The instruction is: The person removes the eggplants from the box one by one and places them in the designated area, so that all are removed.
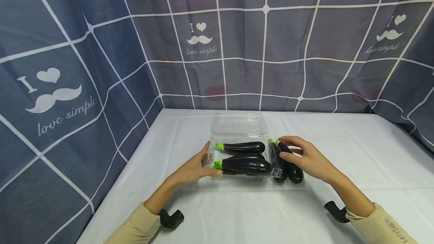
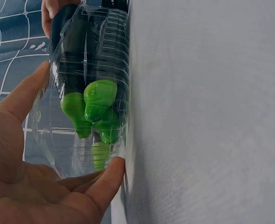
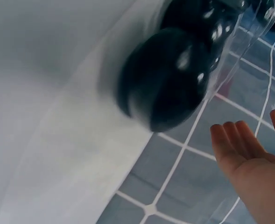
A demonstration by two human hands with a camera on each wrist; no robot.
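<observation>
A clear plastic clamshell container (image 1: 207,157) stands on the table with its lid (image 1: 239,124) tipped back. Several dark eggplants lie crosswise in it, among them a back eggplant (image 1: 244,147) and a front eggplant (image 1: 247,166); their green stem ends (image 2: 100,95) point left. My left hand (image 1: 191,166) rests at the container's left end, fingers and thumb spread and fairly straight, fingertips right at its wall. At the right end two more eggplants lie lengthwise, the inner eggplant (image 1: 278,163) and the outer eggplant (image 1: 294,170). Beside the outer one, my right hand (image 1: 306,156) hovers with loosely bent fingers.
White cloth covers the table (image 1: 356,150). A grey checked curtain (image 1: 242,78) hangs behind it, and a blue checked curtain (image 1: 68,150) runs down the left side. Black wrist mounts (image 1: 171,218) sit under both forearms.
</observation>
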